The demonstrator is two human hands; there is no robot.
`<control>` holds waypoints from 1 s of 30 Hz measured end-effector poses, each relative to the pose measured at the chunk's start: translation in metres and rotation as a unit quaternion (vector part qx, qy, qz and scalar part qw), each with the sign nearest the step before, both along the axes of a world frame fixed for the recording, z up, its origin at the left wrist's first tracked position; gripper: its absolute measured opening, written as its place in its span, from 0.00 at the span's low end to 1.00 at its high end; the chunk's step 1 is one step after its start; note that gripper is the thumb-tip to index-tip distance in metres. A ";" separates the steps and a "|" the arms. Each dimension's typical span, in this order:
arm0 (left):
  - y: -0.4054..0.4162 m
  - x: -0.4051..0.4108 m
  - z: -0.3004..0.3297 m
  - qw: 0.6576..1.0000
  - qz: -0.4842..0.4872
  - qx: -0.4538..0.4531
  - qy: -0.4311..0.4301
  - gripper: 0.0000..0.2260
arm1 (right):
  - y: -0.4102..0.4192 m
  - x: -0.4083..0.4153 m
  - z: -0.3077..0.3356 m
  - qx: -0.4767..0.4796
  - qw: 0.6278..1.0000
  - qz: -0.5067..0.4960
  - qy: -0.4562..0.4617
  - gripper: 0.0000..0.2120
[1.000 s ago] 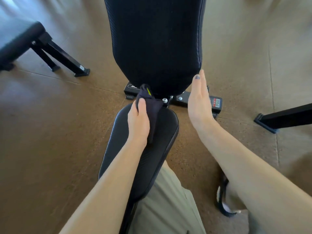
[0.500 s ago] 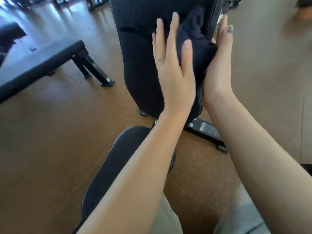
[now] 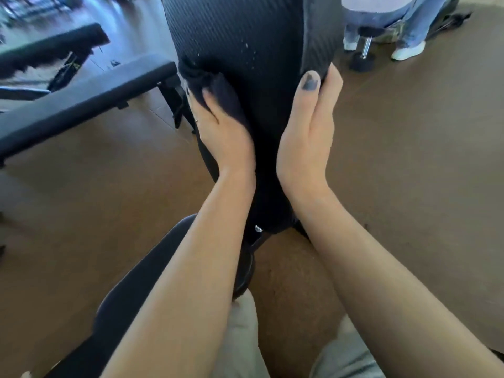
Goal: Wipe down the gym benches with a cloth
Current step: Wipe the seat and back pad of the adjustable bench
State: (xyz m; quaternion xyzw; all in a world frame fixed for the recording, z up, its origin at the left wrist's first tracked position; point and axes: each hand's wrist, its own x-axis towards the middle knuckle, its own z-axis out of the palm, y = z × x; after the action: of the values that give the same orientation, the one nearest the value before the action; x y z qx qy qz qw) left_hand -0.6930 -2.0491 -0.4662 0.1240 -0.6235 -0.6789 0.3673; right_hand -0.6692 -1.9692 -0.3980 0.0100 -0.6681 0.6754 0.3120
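Observation:
The black padded backrest of an inclined gym bench rises in front of me, with its seat pad below, partly hidden under my left forearm. My left hand presses a dark cloth against the backrest's left side. My right hand lies flat on the backrest's right edge, thumb on the front, and holds no cloth. Small wet specks show on the pad above the cloth.
A flat black bench stands to the left on the brown floor, another bench behind it. At the top right a person's legs in jeans and white shoes stand by a small stool. My knees fill the bottom.
The cloth went from the backrest's right side to its left side under my left hand. My right hand slid lower along the right edge. The camera moved closer and tilted up.

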 end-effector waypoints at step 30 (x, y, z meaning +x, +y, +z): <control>0.030 0.023 0.063 0.965 -0.078 -0.203 0.147 0.29 | 0.010 0.023 -0.052 0.042 0.996 -0.047 0.058 0.37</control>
State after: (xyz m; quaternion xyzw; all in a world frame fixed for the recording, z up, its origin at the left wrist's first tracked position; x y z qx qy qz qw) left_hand -0.6704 -2.0195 -0.4032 -0.1034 -0.6950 -0.5752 0.4189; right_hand -0.6458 -1.9587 -0.4497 0.0310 -0.6762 0.6299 0.3808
